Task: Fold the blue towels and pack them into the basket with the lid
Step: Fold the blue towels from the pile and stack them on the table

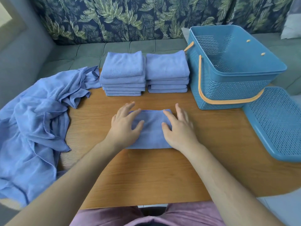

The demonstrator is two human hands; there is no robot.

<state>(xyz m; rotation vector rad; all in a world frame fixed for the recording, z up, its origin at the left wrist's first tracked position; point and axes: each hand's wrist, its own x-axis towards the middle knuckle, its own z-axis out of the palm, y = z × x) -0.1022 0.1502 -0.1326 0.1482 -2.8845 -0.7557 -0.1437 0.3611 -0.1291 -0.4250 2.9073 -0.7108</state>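
Observation:
A folded blue towel [151, 129] lies flat in the middle of the wooden table [146, 173]. My left hand [125, 124] rests on its left side and my right hand [178, 128] on its right side, fingers spread and straight. Behind them stand two stacks of folded blue towels, the left stack [123, 74] and the right stack [167, 72]. A heap of unfolded blue towels [35, 119] spills over the table's left edge. The blue basket [228, 88] with orange handles stands open at the back right. Its perforated blue lid [276, 123] lies beside it.
A grey-green sofa [138, 46] with leaf-patterned cushions runs behind the table. The lid overhangs the table's right edge. Bare wood shows between my arms and the near edge.

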